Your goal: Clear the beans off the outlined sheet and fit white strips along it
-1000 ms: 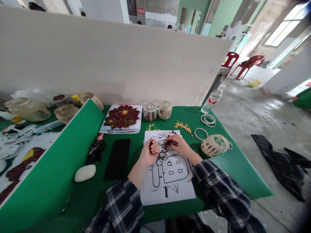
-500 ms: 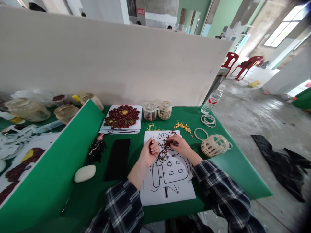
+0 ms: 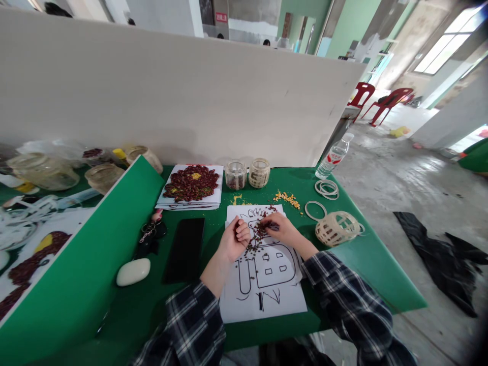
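Dark brown beans [image 3: 258, 236] lie scattered on a white outline drawing sheet [image 3: 263, 284] on the green table [image 3: 366, 264]; right hand [image 3: 284, 230] pinches some, left hand [image 3: 234, 241] curled loosely beside. Beyond, two small glass jars [image 3: 247, 174], one holding beans, against a grey partition [image 3: 171, 96]

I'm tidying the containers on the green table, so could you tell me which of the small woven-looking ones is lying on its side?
The woven basket near the right hand lies tipped over. The two jars by the partition stand upright.
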`<action>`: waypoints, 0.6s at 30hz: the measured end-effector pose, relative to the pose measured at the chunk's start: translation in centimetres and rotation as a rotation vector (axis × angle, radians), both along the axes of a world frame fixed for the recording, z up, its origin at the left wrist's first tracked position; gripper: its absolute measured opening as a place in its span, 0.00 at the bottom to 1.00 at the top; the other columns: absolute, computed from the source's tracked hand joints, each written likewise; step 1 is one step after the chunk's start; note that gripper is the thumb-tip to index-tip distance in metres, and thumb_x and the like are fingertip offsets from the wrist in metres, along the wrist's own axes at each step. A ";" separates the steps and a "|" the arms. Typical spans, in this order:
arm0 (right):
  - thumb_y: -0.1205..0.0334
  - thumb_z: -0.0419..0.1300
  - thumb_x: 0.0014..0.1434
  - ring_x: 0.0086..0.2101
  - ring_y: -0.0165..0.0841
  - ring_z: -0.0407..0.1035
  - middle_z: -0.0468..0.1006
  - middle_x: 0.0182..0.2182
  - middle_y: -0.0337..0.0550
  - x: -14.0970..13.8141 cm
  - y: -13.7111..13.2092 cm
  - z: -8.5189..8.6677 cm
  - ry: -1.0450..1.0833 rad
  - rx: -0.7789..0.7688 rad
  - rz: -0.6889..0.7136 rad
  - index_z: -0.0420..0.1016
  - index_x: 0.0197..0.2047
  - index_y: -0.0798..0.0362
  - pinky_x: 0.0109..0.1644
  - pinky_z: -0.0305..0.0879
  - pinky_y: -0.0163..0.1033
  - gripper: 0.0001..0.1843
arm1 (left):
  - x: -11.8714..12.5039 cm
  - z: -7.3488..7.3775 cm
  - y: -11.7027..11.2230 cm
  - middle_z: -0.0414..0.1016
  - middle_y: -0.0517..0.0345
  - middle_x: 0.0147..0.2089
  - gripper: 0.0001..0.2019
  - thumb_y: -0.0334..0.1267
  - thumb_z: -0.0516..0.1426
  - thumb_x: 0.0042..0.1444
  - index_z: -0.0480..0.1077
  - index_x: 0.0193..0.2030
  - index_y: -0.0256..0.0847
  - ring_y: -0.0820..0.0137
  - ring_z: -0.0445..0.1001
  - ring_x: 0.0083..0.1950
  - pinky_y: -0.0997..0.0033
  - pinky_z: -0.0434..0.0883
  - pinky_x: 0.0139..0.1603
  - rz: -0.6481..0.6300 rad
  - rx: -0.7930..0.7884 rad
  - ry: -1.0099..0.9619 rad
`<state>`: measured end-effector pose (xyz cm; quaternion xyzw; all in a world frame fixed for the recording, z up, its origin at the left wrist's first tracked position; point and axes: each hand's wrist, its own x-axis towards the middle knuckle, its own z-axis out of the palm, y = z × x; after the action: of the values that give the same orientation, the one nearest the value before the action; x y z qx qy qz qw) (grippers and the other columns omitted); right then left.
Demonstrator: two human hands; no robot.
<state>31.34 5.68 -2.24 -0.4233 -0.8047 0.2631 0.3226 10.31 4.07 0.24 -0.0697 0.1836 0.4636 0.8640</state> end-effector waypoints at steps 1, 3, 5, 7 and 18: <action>0.73 0.59 0.52 0.41 0.34 0.69 0.78 0.38 0.43 0.1 0.0 -0.1 0.000 -0.007 -0.003 0.76 0.44 0.53 0.49 0.65 0.42 0.16 | 0.0 0.0 0.0 0.51 0.68 0.16 0.19 0.37 0.43 0.69 0.58 0.25 0.37 0.83 0.52 0.15 0.84 0.51 0.15 0.000 -0.001 0.001; 0.73 0.59 0.52 0.40 0.33 0.69 0.78 0.38 0.43 0.3 0.1 -0.3 0.002 -0.020 -0.020 0.77 0.43 0.53 0.48 0.65 0.41 0.15 | 0.0 0.0 0.0 0.51 0.68 0.16 0.19 0.37 0.43 0.69 0.58 0.25 0.37 0.83 0.52 0.15 0.84 0.51 0.15 0.000 -0.002 0.001; 0.74 0.58 0.52 0.40 0.33 0.69 0.78 0.37 0.43 0.5 0.1 -0.4 -0.003 -0.033 -0.039 0.77 0.43 0.54 0.48 0.65 0.40 0.15 | 0.0 0.1 0.0 0.51 0.68 0.16 0.19 0.37 0.43 0.69 0.58 0.25 0.37 0.83 0.52 0.15 0.84 0.51 0.15 -0.001 -0.004 -0.002; 0.74 0.58 0.52 0.40 0.33 0.69 0.78 0.37 0.43 0.8 0.0 -0.4 -0.017 -0.046 -0.059 0.77 0.43 0.54 0.47 0.65 0.40 0.16 | 0.0 0.1 -0.1 0.51 0.68 0.16 0.19 0.37 0.43 0.69 0.58 0.25 0.37 0.83 0.52 0.15 0.84 0.51 0.15 0.000 -0.006 -0.002; 0.64 0.56 0.59 0.41 0.33 0.72 0.78 0.41 0.44 2.8 -1.3 3.1 0.084 -0.162 -0.317 0.75 0.43 0.53 0.46 0.67 0.39 0.10 | 0.0 0.1 -0.1 0.52 0.68 0.17 0.18 0.37 0.44 0.69 0.58 0.26 0.37 0.83 0.52 0.15 0.84 0.52 0.15 0.000 -0.003 -0.019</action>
<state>34.13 4.38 0.82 -0.5582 -0.6898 0.2904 0.3582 10.31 3.99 0.30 -0.0755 0.1760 0.4625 0.8657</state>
